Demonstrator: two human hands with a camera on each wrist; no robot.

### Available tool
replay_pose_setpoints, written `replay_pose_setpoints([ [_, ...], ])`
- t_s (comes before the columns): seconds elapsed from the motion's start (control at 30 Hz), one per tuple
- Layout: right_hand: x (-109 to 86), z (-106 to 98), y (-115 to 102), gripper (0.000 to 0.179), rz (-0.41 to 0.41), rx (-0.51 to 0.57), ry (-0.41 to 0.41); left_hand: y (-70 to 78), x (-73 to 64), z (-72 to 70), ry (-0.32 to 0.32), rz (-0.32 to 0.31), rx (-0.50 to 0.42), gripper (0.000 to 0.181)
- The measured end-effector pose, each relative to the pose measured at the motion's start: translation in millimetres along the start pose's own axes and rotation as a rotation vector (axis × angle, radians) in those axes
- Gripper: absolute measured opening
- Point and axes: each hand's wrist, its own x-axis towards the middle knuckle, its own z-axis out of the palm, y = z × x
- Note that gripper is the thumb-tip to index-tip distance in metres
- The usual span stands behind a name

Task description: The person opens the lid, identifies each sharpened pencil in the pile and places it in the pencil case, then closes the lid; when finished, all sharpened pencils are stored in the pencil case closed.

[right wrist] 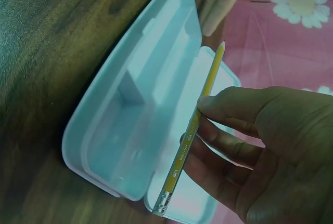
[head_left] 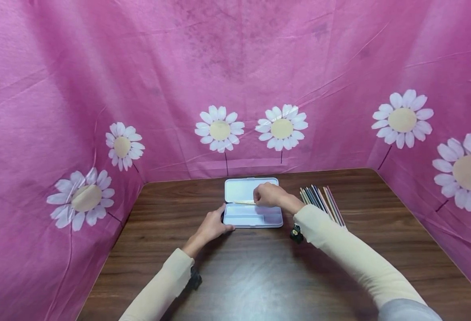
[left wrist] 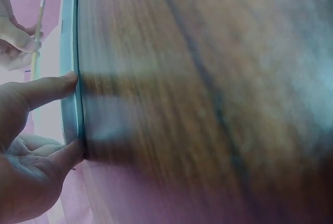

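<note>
A pale plastic pencil case (head_left: pixel 255 226) lies on the table with its lid (head_left: pixel 241 189) folded back. Inside its base are compartments split by a divider (right wrist: pixel 134 90), with no pencils visible in them in the right wrist view. My left hand (head_left: pixel 212 226) holds the case by its left end, the thumb at the front edge. Above the case, my right hand (head_left: pixel 270 195) pinches a yellow pencil (right wrist: pixel 181 154) between thumb and fingers. The pencil's tip points toward the left hand, and its metal eraser end toward the right.
Several coloured pencils (head_left: pixel 323 205) lie side by side on the wooden table (head_left: pixel 235 276), right of the case and partly behind the right forearm. A pink cloth (head_left: pixel 171 89) with daisies hangs behind and on both sides of the table.
</note>
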Motion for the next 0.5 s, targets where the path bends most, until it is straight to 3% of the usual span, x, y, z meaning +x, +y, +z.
replay_pose_setpoints([
  [0.5,10.2,31,-6,0.009,0.046,-0.012,-0.061,1.2,0.2,-1.7,-0.013,-0.03,-0.051,0.093],
])
